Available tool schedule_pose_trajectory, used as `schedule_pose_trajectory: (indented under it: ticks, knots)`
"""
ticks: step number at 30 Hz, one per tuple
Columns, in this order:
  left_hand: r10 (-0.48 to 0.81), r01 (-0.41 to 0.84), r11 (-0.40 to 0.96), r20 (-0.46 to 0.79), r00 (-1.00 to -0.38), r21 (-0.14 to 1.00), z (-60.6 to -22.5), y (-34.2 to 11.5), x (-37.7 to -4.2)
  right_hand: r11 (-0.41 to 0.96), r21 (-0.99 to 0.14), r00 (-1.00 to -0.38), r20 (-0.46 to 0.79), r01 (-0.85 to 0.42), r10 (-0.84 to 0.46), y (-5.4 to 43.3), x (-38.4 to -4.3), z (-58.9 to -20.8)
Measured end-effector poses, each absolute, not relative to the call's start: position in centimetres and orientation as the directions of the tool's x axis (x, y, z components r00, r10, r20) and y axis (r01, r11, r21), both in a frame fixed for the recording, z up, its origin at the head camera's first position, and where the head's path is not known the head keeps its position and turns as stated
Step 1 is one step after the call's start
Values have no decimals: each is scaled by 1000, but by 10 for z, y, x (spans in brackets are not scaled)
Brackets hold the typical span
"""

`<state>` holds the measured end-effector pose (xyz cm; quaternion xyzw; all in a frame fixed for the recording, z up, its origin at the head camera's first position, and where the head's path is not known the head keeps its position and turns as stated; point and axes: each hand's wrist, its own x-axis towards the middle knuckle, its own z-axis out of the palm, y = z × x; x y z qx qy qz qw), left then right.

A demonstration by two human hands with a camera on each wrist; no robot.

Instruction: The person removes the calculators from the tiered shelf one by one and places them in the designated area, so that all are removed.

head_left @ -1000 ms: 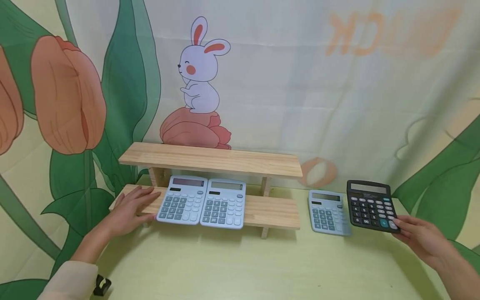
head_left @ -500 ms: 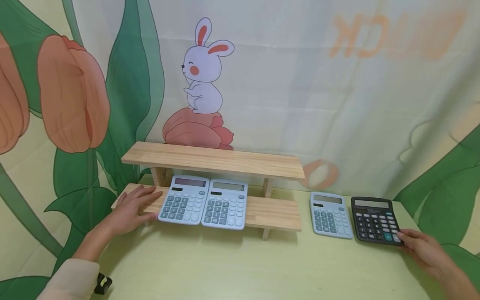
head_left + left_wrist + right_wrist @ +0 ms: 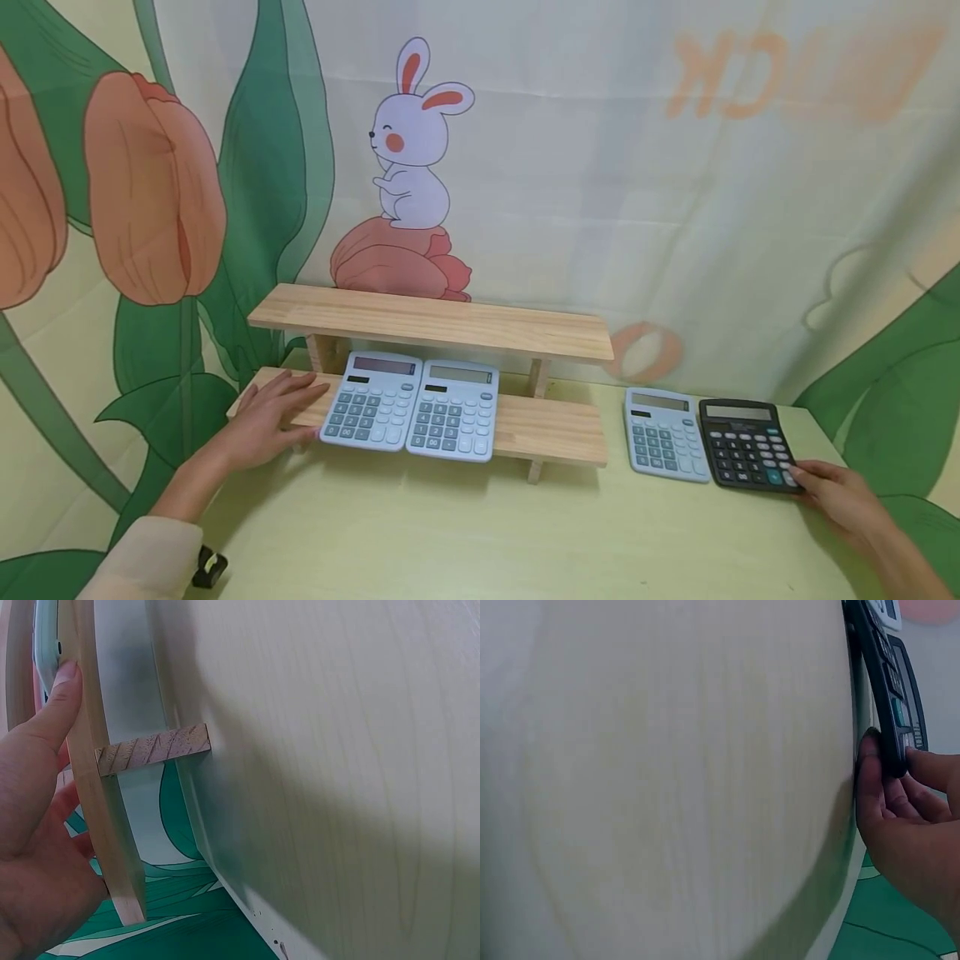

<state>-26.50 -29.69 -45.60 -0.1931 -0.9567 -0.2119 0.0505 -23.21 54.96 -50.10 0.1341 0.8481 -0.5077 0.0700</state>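
My right hand (image 3: 843,500) pinches the lower right corner of a black calculator (image 3: 750,446), thumb on top and fingers underneath in the right wrist view. The calculator lies low over the table, right beside a light blue calculator (image 3: 666,433). My left hand (image 3: 262,421) rests with its fingers spread on the left end of the lower wooden shelf (image 3: 551,427). Its thumb (image 3: 64,697) reaches the shelf's front edge by the near corner of another light blue calculator (image 3: 372,402). A matching light blue calculator (image 3: 453,410) stands against that one, both leaning back on the shelf.
An upper wooden shelf (image 3: 435,323) runs above and behind the lower one. A small black object (image 3: 210,568) lies on the pale green table (image 3: 435,533) near my left sleeve (image 3: 153,554). A printed curtain (image 3: 562,192) with a rabbit and tulips hangs behind.
My right hand has lowered the black calculator to beside the light blue one, then shifted it slightly left against it. My left hand has stayed on the shelf.
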Motion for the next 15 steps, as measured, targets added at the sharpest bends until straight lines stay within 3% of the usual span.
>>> schedule_pose_trajectory:
  ticks: [5,15]
  knots:
    - [346,390,837,181,-921,384,-456,-297,-265,606,-755,-968,-197,251,155,544,-231,-497]
    - [335,377,842,174,-926,386,-455,-295,-263,754,-611,-970,-145,242,194,540,-232,-492]
